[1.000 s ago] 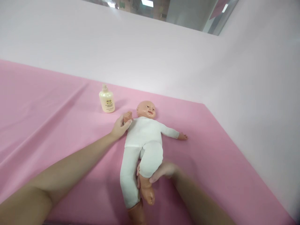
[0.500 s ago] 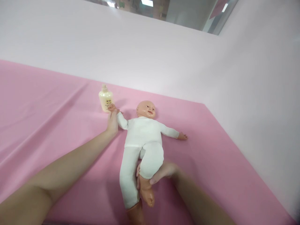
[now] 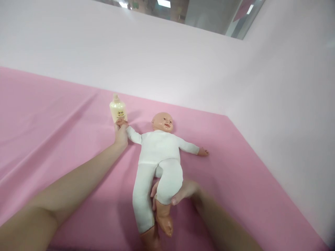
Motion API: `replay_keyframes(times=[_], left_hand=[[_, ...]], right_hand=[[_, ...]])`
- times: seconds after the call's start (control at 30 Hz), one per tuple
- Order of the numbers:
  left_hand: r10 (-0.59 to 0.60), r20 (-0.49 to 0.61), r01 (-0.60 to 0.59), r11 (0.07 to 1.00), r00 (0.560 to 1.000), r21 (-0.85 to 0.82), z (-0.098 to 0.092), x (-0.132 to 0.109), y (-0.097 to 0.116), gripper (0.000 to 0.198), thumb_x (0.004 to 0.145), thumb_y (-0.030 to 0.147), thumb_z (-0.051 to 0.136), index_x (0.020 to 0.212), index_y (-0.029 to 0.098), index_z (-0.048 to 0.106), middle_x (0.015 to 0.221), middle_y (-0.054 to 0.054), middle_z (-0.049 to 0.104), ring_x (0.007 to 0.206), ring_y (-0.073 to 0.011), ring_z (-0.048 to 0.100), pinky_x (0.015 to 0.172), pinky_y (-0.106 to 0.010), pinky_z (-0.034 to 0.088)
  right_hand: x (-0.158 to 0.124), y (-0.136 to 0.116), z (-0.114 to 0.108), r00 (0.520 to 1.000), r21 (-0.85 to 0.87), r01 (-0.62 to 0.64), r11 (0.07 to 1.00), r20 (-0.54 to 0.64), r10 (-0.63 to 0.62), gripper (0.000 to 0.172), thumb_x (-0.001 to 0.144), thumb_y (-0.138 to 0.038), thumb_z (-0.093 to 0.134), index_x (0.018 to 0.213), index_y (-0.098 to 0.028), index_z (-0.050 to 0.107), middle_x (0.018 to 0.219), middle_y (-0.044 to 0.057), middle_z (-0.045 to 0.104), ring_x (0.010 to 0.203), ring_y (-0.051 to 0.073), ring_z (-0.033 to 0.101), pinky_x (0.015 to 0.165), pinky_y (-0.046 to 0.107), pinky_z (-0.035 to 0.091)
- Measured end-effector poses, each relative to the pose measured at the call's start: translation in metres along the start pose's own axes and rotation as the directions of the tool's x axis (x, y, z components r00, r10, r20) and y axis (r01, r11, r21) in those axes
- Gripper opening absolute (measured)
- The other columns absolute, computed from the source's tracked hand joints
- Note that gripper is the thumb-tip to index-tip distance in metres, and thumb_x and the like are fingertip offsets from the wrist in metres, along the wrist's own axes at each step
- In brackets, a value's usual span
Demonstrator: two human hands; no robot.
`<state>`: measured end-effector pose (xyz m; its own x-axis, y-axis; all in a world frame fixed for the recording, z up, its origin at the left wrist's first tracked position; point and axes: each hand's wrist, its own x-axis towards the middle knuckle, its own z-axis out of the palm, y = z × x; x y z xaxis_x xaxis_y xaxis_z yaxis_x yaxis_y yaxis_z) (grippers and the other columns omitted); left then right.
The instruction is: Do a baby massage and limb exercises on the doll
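Note:
A baby doll [image 3: 160, 148] in a white cloth suit lies on its back, head toward the wall. My left hand [image 3: 121, 135] is closed around the doll's hand at the left, whose fingers poke out above mine. That arm is stretched outward from the body. My right hand [image 3: 184, 191] wraps from behind around the lower part of the doll's bent leg, the thumb at the right side and fingertips showing between the legs. Just behind my left hand stands a cream-coloured bottle [image 3: 118, 108] with a small printed face, its lower edge partly covered.
Pink cloth [image 3: 86, 132] covers the surface, with long creases at the left. A white wall [image 3: 146, 62] rises behind and along the right side. High on it is a glass pane [image 3: 204, 17] with reflections.
My left hand has moved a little outward to the left, straightening the doll's arm. The bent leg, held by my right hand, has come slightly down toward me.

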<state>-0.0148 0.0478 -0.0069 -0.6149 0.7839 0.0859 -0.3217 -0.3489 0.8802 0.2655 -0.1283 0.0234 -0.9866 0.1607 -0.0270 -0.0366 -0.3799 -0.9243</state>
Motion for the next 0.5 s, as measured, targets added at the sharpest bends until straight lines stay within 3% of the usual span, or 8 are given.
replay_keyframes(times=[0.17, 0.23, 0.37, 0.5], left_hand=[[-0.03, -0.047, 0.03, 1.0, 0.998, 0.001, -0.003, 0.006, 0.004, 0.034, 0.075, -0.001, 0.055, 0.099, 0.021, 0.048, 0.108, -0.001, 0.06, 0.106, -0.0147, 0.06, 0.101, -0.032, 0.048], [-0.045, -0.05, 0.046, 0.999, 0.998, 0.022, -0.003, 0.008, 0.005, 0.037, 0.075, -0.006, 0.053, 0.102, 0.019, 0.047, 0.106, -0.001, 0.058, 0.101, -0.0129, 0.058, 0.097, -0.031, 0.047], [-0.058, -0.025, 0.06, 0.995, 0.998, 0.083, -0.006, 0.014, 0.01, 0.044, 0.075, -0.011, 0.051, 0.109, 0.017, 0.047, 0.104, 0.0, 0.054, 0.093, -0.0109, 0.054, 0.086, -0.028, 0.047], [-0.032, 0.017, 0.029, 0.986, 0.999, 0.167, -0.012, 0.017, 0.012, 0.039, 0.077, -0.01, 0.049, 0.105, 0.016, 0.049, 0.097, 0.0, 0.052, 0.089, -0.0115, 0.051, 0.082, -0.028, 0.045]], right_hand=[[-0.009, -0.01, -0.004, 0.992, -0.045, -0.115, 0.992, 0.043, 0.117, 0.091, 0.072, -0.067, 0.082, 0.139, -0.011, 0.056, 0.124, 0.02, 0.071, 0.115, 0.029, 0.069, 0.089, 0.033, 0.054], [-0.014, -0.013, -0.004, 0.987, -0.071, -0.159, 0.985, 0.004, 0.16, 0.094, 0.071, -0.072, 0.079, 0.138, -0.01, 0.057, 0.125, 0.019, 0.071, 0.115, 0.029, 0.069, 0.09, 0.033, 0.054], [-0.027, -0.014, -0.002, 0.955, -0.045, -0.237, 0.971, -0.197, 0.224, 0.087, 0.068, -0.073, 0.081, 0.128, -0.011, 0.066, 0.117, 0.015, 0.074, 0.106, 0.027, 0.072, 0.098, 0.039, 0.054], [-0.038, -0.015, -0.003, 0.859, -0.017, -0.339, 0.941, -0.412, 0.302, 0.071, 0.063, -0.058, 0.09, 0.116, -0.013, 0.072, 0.107, 0.011, 0.076, 0.1, 0.026, 0.072, 0.099, 0.043, 0.054]])
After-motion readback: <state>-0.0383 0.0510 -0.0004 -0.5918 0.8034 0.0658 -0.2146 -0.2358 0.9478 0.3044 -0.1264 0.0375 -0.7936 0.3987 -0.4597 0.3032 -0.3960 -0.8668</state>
